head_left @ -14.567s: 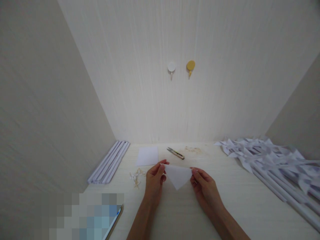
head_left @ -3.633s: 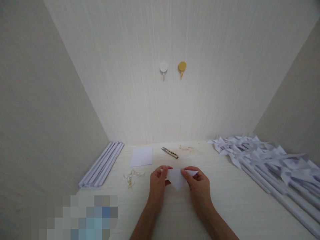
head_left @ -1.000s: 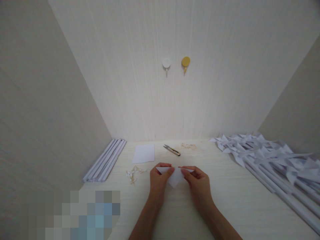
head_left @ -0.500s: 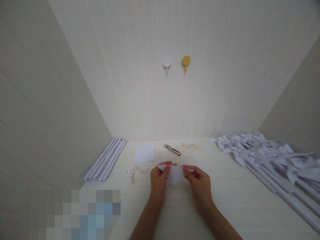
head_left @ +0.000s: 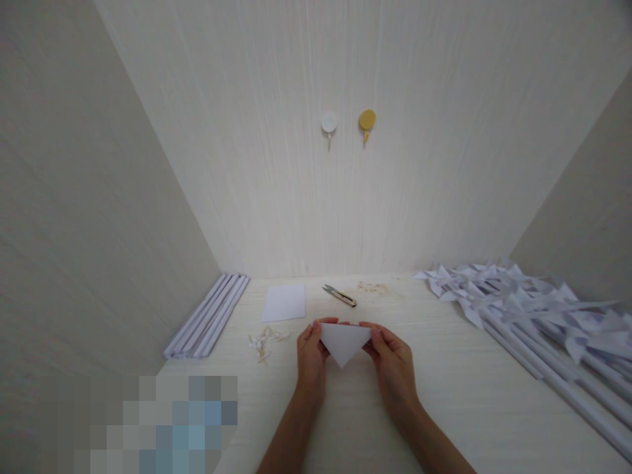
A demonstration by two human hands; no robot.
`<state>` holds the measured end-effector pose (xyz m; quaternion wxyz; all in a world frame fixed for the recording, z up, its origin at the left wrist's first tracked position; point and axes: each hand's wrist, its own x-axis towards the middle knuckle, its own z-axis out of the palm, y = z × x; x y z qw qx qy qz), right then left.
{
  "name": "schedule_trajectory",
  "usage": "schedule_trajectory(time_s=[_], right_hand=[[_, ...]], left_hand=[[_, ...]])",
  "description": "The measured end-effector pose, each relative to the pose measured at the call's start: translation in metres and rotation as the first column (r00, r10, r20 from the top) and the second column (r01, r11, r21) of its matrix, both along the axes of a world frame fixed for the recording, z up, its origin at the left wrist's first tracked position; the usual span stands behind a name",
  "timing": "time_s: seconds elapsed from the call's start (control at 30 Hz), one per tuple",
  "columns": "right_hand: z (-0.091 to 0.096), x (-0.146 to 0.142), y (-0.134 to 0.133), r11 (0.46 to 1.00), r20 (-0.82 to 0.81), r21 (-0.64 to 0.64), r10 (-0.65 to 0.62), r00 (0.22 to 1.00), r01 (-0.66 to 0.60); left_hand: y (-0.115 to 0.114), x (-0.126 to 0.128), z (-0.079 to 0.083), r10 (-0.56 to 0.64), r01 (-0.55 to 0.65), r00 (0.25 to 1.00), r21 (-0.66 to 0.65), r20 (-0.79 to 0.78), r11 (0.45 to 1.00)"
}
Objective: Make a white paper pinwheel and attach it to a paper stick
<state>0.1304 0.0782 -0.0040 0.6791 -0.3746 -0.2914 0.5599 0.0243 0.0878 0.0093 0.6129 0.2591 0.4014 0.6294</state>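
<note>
A sheet of white paper (head_left: 344,342), folded into a triangle with its point toward me, is held between both hands above the table. My left hand (head_left: 312,352) pinches its left corner, thumb on top and fingers behind. At the right corner, my right hand (head_left: 392,355) grips it the same way. The folded edge runs along the far side. Beyond the hands lie small thread snips (head_left: 339,295) and a stack of square white paper (head_left: 284,302). Left of my left hand sits a small pile of cotton swab pieces (head_left: 265,343).
Rolled white paper sticks (head_left: 207,316) lie by the left wall. Several white paper pinwheels on sticks (head_left: 533,322) are heaped at the right. Thin tan scraps (head_left: 374,288) lie near the back wall, which bears a white hook (head_left: 328,124) and a yellow hook (head_left: 367,120).
Both thumbs have slid outward from the middle of the folded edge to the corners, uncovering more of the paper triangle. The things on the table stay where they were.
</note>
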Motion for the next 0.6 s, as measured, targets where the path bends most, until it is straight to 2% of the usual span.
schedule_trajectory(time_s=[0.27,0.47,0.6], right_hand=[[0.0015,-0.0006,0.0002,1.0,-0.032,-0.021,0.002,0.999,-0.002],[0.0015,-0.0002,0.0,0.999,-0.075,-0.025,0.019,0.997,-0.021],[0.002,0.0005,-0.0002,0.999,-0.039,-0.031,0.009,0.999,-0.01]], left_hand=[[-0.0012,-0.0026,0.0026,0.017,-0.016,0.999,-0.032,0.035,0.999],[0.0,-0.0045,0.0007,0.104,-0.105,0.994,-0.032,-0.036,0.994],[0.0003,-0.0063,-0.0014,0.131,-0.132,0.989,-0.004,-0.074,0.991]])
